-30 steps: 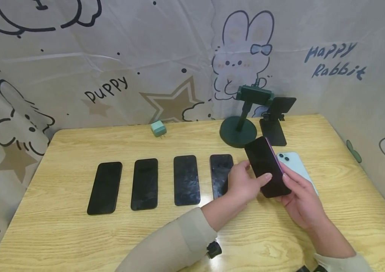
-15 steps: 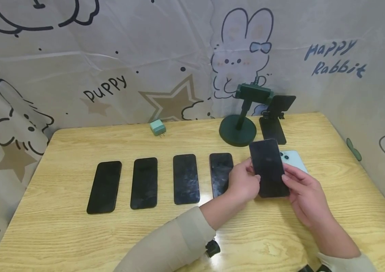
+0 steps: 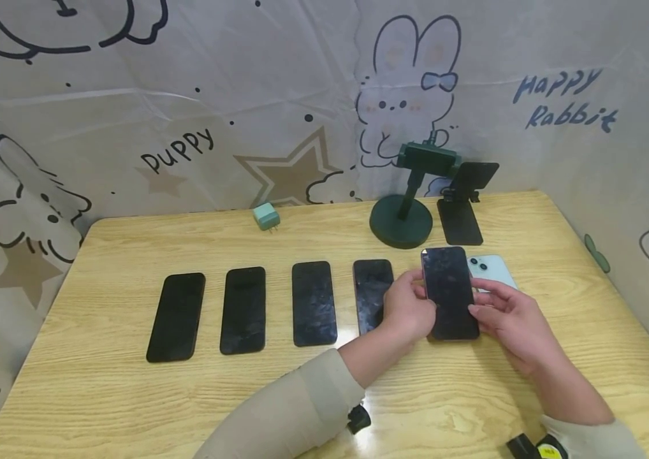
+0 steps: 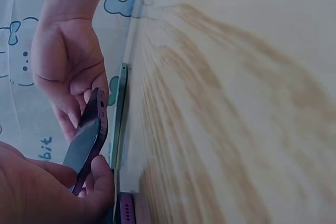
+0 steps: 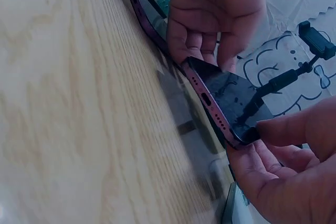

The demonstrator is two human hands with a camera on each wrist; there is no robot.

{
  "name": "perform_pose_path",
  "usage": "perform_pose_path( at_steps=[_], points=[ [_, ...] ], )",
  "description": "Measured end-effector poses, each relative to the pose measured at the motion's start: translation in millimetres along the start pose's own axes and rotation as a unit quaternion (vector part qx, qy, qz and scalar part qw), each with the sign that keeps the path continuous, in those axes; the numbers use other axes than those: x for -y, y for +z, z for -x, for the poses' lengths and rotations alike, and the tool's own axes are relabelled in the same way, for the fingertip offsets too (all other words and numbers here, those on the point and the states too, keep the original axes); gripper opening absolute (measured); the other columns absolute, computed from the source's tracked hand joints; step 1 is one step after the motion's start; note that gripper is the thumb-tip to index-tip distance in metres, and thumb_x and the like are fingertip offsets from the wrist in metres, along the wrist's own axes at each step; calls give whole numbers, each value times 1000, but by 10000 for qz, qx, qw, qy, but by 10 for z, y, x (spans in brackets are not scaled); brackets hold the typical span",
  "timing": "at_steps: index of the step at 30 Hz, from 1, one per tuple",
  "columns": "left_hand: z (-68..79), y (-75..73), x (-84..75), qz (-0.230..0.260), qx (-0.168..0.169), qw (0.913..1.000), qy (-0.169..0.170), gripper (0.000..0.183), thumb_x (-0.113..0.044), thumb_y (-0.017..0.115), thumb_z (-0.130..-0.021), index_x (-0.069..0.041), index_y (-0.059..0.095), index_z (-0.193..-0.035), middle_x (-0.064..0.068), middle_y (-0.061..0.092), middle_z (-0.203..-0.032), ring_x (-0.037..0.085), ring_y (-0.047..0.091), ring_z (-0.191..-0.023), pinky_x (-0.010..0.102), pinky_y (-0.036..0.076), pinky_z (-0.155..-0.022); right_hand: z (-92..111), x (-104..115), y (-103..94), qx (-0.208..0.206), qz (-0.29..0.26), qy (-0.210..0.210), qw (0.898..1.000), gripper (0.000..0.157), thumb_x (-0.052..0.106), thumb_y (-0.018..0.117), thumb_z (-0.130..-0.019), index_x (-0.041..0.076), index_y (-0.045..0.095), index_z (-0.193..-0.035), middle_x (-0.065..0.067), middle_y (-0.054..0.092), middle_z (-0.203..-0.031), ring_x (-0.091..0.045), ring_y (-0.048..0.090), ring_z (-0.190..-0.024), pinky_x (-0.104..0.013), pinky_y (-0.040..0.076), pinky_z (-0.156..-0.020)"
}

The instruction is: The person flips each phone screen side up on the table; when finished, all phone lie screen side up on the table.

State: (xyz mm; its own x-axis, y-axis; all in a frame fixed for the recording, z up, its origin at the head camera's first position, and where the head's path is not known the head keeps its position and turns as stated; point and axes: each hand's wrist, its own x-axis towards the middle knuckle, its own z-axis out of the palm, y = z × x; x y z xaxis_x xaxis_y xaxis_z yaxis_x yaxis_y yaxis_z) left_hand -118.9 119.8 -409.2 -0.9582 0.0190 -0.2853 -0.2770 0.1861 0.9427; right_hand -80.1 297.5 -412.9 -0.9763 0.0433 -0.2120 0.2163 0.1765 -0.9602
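Observation:
Both hands hold one smartphone [image 3: 449, 293] by its long sides, its dark screen facing up. My left hand [image 3: 409, 307] grips the left edge and my right hand [image 3: 516, 322] pinches the right edge between thumb and fingers. In the right wrist view the phone's pinkish bottom rim [image 5: 207, 98] shows a charging port, and the phone is slightly above the table. A light-blue phone [image 3: 493, 271] lies back-up beside it, partly hidden by the right hand. Just left of the left hand lies another dark-screened phone [image 3: 371, 290], partly covered by that hand.
Farther left, several phones lie screen-up in a row, among them a middle one [image 3: 314, 303] and the leftmost [image 3: 176, 317]. Behind stand a dark green phone stand [image 3: 401, 220] and a black one [image 3: 459, 222]. A green charger plug [image 3: 267, 217] sits near the back edge.
The held phone has turned from a leftward slant to nearly straight and has come down closer to the table. The right hand has shifted its hold along the edge.

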Motion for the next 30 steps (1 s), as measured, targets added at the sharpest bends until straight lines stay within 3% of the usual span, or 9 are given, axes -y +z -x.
perform_pose_path(
  at_steps=[6, 11, 18, 24, 27, 30],
  points=[
    [-8, -8, 20, -135, 148, 9998, -20, 55, 14, 62, -79, -9, 69, -128, 0, 53, -84, 12, 48, -75, 28, 46, -67, -39, -13, -29, 108, 388, 6, 9992, 52, 2, 62, -98, -9, 42, -144, -16, 56, -116, -10, 64, -94, -29, 56, -78],
    [2, -2, 20, -115, 351, 9992, -136, 51, 9, 63, -83, -10, 68, -130, 1, 54, -86, 13, 51, -81, 29, 48, -73, -57, 2, -1, 56, 608, 123, 9981, 53, 6, 64, -98, -10, 43, -144, -21, 55, -120, -7, 62, -94, -28, 56, -77],
    [28, 8, 13, -329, 401, 9983, -273, 50, -1, 69, -84, -2, 62, -134, 2, 64, -104, 14, 57, -106, 31, 50, -88, -80, 48, 22, 100, 1404, 334, 9895, 52, 17, 60, -101, -8, 45, -144, -24, 54, -129, -8, 58, -96, -24, 54, -75],
    [70, 10, -8, -290, 346, 9988, -204, 41, -6, 70, -86, -4, 67, -127, 2, 65, -101, 15, 59, -99, 32, 51, -82, -91, 55, 25, 41, 1794, 336, 9832, 52, 23, 59, -102, -8, 47, -143, -26, 57, -131, -16, 59, -102, -24, 53, -74],
    [97, 13, -25, -506, 392, 9979, -116, 47, -10, 69, -88, -3, 63, -133, 5, 68, -114, 16, 59, -111, 33, 50, -90, -86, 61, 23, 62, 1875, 263, 9819, 53, 23, 59, -102, -9, 47, -143, -27, 56, -133, -25, 59, -110, -21, 52, -76],
    [125, 26, -39, -822, 519, 9953, -29, 57, -14, 68, -89, -2, 54, -142, 9, 61, -134, 18, 51, -127, 35, 44, -101, -75, 72, 23, 148, 1940, 141, 9808, 54, 22, 61, -101, -11, 46, -141, -30, 55, -134, -34, 58, -117, -18, 51, -79]
  ],
)
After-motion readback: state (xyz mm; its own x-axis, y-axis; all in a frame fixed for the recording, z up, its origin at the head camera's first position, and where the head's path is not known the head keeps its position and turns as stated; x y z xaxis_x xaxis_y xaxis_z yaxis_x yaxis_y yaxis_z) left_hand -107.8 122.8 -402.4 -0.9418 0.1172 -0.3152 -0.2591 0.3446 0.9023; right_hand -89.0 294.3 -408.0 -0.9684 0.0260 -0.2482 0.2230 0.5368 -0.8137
